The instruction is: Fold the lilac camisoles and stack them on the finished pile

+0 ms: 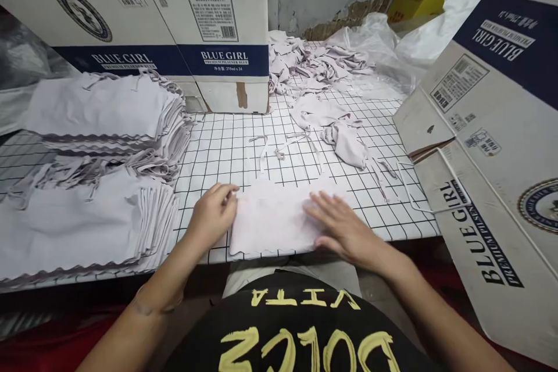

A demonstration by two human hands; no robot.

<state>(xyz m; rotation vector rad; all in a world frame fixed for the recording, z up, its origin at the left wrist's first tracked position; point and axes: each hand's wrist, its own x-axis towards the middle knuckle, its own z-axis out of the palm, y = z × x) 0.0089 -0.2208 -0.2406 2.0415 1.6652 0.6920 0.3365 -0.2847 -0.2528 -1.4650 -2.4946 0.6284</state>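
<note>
A pale pink camisole (pixel 270 218) lies flat at the table's front edge, its thin straps stretched away from me. At its upper left edge, my left hand (pixel 214 209) is closed, thumb and curled fingers pinching the fabric. My right hand (pixel 342 224) rests on the right part of the camisole with its fingers spread, slightly blurred. Just beyond, a crumpled pale garment (pixel 346 142) with loose straps lies on the grid-patterned tablecloth (pixel 226 151).
Two tall stacks of folded camisoles, a rear stack (pixel 96 107) and a front stack (pixel 78 226), stand at left. Behind them is a beer carton (pixel 222 17); another carton (pixel 479 122) leans at right. A heap of garments (pixel 314 61) and clear plastic (pixel 375 40) lie at the back.
</note>
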